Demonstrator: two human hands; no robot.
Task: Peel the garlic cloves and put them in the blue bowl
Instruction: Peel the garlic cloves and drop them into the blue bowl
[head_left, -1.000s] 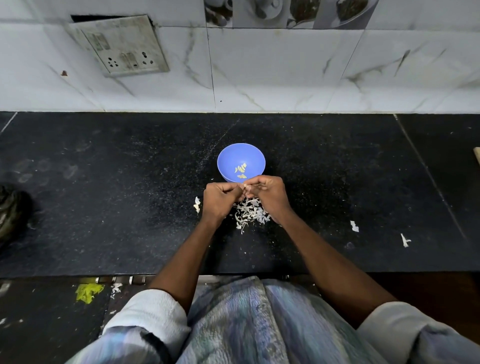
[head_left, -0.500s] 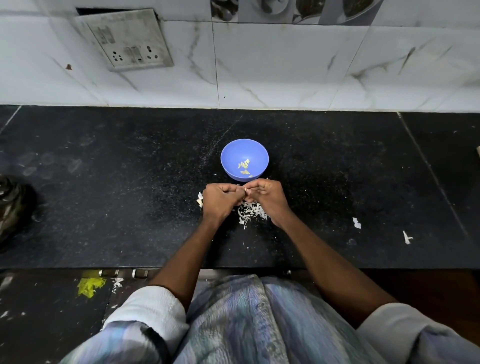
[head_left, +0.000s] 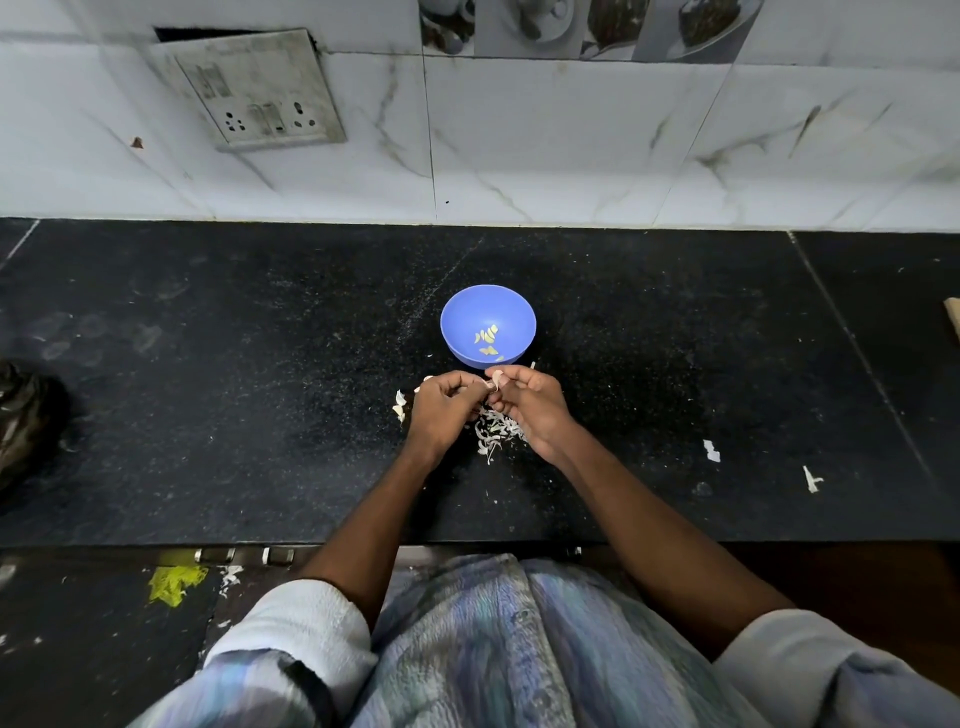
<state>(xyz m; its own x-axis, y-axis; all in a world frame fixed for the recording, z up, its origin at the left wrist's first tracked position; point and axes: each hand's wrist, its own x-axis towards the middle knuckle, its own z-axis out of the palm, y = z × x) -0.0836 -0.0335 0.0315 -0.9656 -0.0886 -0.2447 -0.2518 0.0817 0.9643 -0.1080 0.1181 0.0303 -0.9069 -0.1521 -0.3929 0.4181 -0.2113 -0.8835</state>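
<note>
fingers (head_left: 480, 387) pinch garlic clove (head_left: 491, 383) | blue bowl (head_left: 460, 317) just beyond

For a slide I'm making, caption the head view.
Both hands, left and right, peel a garlic clove beside the blue bowl.

The bowl (head_left: 488, 325) sits on the counter (head_left: 208, 389), behind the hands (head_left: 488, 402), cloves (head_left: 487, 338) inside it.

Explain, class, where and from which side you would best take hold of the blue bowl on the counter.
Grip the blue bowl by its far rim, reaching from the wall side or from above. It stands upright and open, so the rim is free to pinch. Its near side is crowded by the left hand and right hand; peeled cloves lie inside, so keep it level.
</note>
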